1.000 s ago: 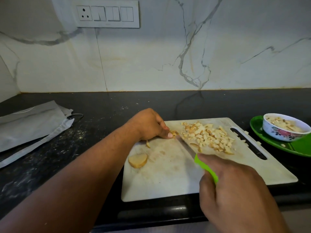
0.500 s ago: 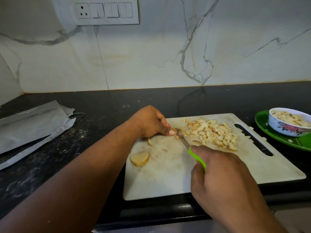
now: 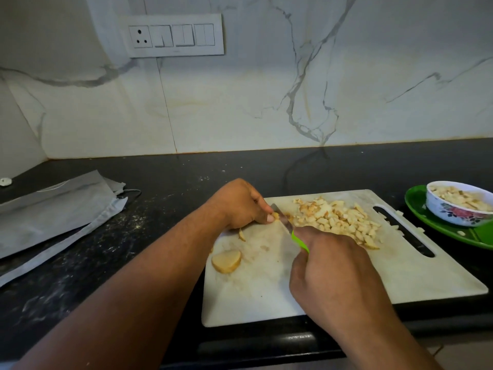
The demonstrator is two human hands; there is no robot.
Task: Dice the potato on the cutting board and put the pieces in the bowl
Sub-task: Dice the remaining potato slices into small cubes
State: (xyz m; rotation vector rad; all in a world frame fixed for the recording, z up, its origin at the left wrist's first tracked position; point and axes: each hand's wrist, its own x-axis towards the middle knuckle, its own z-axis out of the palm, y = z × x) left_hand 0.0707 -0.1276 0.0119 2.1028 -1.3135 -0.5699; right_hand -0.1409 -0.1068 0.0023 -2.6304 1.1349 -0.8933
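Note:
A white cutting board (image 3: 266, 303) lies on the black counter. My left hand (image 3: 240, 204) pinches a small potato piece (image 3: 275, 216) at the board's far left part. My right hand (image 3: 336, 271) grips a knife with a green handle (image 3: 300, 240); its blade (image 3: 282, 218) meets that piece. A pile of diced potato (image 3: 338, 218) lies on the board to the right of the blade. One round potato slice (image 3: 226, 261) and a thin sliver (image 3: 242, 234) lie on the board's left side. A floral bowl (image 3: 458, 210) holding diced pieces stands at the right.
The bowl sits on a green plate (image 3: 421, 209) with a few stray pieces. Grey folded cloth or bags (image 3: 53, 209) lie on the counter at left. A marble backsplash with a switch panel (image 3: 173, 36) rises behind. The counter edge runs just below the board.
My right hand has moved forward and left with the knife, bringing the blade up to the piece my left hand pinches. The camera view has shifted slightly.

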